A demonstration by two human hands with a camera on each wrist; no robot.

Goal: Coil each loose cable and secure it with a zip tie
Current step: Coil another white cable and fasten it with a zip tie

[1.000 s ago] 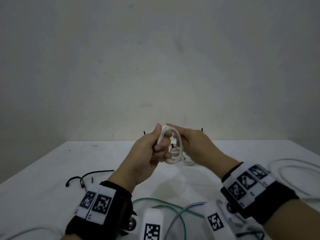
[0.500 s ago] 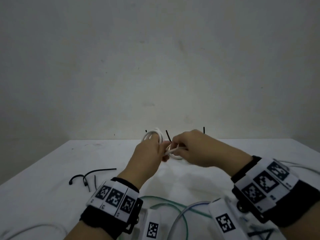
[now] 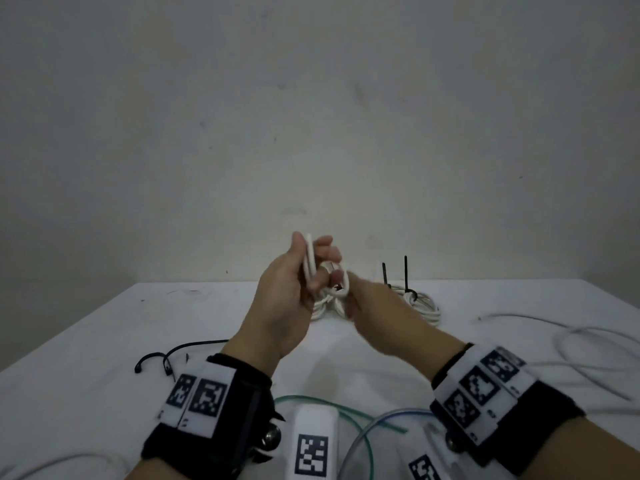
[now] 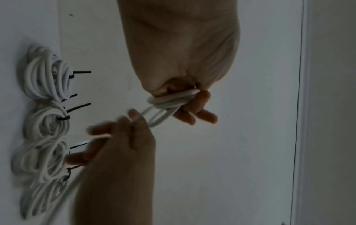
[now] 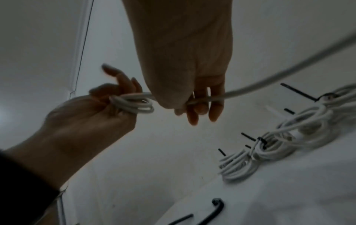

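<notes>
Bare tabletop (image 3: 104, 323) lies open at the far left. Tied white cable bundles (image 3: 420, 303) with upright black zip tie tails line the far edge. Loose black zip ties (image 3: 173, 355) lie near left; a loose white cable (image 3: 568, 344) sprawls right.
</notes>
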